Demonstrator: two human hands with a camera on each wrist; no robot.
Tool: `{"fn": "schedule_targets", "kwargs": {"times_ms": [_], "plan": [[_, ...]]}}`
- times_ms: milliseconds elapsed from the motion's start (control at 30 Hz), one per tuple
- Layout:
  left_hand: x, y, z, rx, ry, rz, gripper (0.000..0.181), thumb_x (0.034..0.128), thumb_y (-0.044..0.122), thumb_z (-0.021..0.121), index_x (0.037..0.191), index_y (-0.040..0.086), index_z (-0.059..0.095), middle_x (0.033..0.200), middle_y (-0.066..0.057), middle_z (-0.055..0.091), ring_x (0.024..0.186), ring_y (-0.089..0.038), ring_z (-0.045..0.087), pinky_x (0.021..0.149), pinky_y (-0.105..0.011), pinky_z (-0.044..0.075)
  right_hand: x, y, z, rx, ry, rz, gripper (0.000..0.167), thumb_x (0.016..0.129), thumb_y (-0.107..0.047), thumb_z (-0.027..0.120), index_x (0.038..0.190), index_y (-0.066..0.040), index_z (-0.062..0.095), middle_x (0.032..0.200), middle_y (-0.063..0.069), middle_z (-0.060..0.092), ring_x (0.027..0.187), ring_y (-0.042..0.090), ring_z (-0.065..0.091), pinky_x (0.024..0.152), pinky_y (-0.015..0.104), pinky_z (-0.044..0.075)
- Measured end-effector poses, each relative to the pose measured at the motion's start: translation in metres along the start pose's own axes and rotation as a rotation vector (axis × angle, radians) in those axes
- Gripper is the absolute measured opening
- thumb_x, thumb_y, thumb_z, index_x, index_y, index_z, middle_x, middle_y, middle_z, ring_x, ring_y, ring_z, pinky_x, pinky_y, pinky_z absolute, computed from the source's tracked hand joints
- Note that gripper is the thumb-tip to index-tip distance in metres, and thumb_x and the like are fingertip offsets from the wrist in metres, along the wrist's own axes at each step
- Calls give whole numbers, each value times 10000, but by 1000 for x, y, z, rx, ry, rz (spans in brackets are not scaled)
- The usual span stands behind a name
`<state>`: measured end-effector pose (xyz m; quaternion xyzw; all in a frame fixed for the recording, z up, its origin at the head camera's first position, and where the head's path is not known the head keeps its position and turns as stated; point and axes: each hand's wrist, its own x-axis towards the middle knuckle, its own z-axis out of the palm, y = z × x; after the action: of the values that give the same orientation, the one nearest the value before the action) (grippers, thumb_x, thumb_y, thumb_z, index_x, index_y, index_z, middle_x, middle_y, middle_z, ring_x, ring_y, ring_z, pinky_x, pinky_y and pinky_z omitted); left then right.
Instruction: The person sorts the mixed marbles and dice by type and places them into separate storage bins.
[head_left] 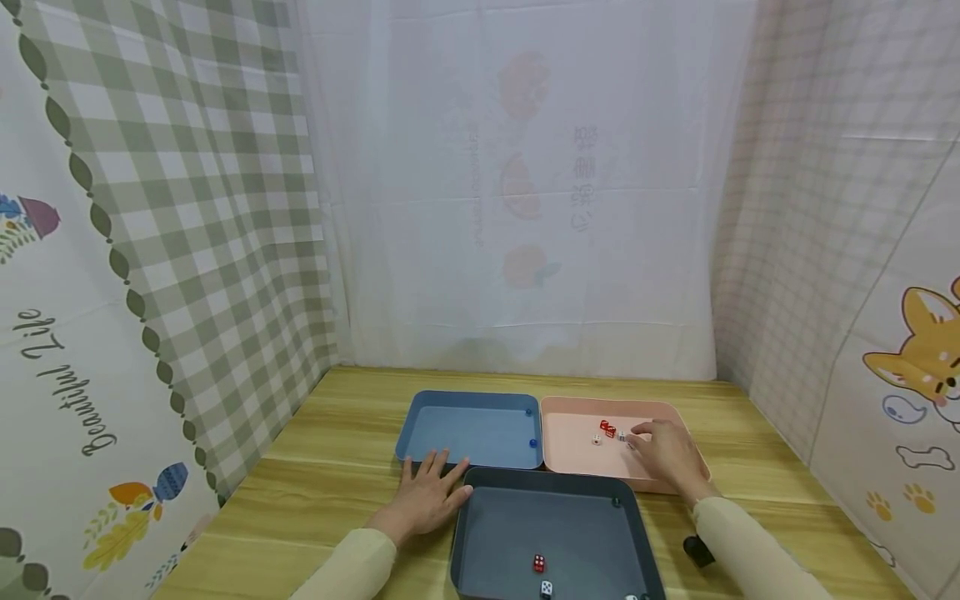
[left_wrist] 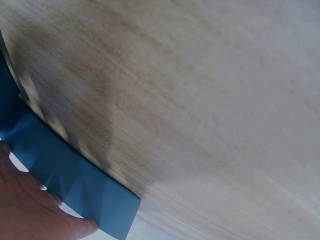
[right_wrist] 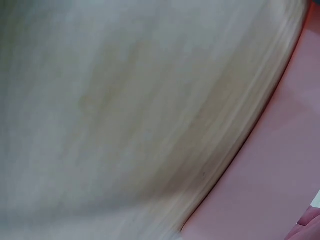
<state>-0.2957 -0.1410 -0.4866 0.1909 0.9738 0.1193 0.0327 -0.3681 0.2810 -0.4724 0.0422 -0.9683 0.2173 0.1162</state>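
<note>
My right hand (head_left: 663,450) is over the pink tray (head_left: 570,406), thumb and forefinger slightly apart beside a white die (head_left: 622,436). Two red dice (head_left: 607,429) and another white die (head_left: 597,440) lie near those fingertips. With fingers spread, my left hand (head_left: 427,497) rests at the near edge of the blue tray (head_left: 468,398). The left wrist view has that hand (left_wrist: 35,210) against the tray's blue wall (left_wrist: 75,175). Only a sliver of the right hand (right_wrist: 306,227) shows in the right wrist view, beside the pink wall (right_wrist: 265,165).
Two blue dice (head_left: 533,443) lie along the blue tray's right side. In front stands a dark grey tray (head_left: 555,533) holding a red die (head_left: 539,563), a white die (head_left: 546,589) and a dark die (head_left: 617,502). A small black object (head_left: 698,551) is by the right sleeve. Cloth curtains surround the wooden table (head_left: 322,467).
</note>
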Motion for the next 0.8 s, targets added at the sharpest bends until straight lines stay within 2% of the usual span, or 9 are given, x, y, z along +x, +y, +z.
{"fn": "schedule_targets", "kwargs": {"times_ms": [200,367,600,800], "plan": [[0,0,0,-5,-11,-2,622,1044,572,318,1563,232,361,1600,-177,257,1468,-411,208,1096,-718,78,-2,-8,2,49,21,-56,302,939,-270,697,1078,-9,759,1129,203,694,1137,433,574,959,594,422],[1,0,-1,-14,-15,3,630,1046,575,301,1566,224,353,1600,-189,252,1468,-421,199,1093,-721,72,-5,-20,4,99,35,-67,279,939,-237,701,1088,-8,759,1232,273,627,1240,484,488,1008,628,376],[0,0,-2,-19,-17,6,644,1041,593,279,1570,233,342,1604,-196,237,1472,-427,180,1097,-719,52,-8,-35,8,130,56,-142,240,929,-212,708,1040,-9,773,1287,332,569,1184,495,539,934,607,450],[-2,2,-3,-32,-4,14,610,1052,548,325,1557,209,374,1596,-202,249,1462,-438,203,1091,-724,69,-12,-43,10,147,39,-174,228,910,-208,733,1029,-18,778,1252,308,605,1199,490,534,955,620,426]]}}
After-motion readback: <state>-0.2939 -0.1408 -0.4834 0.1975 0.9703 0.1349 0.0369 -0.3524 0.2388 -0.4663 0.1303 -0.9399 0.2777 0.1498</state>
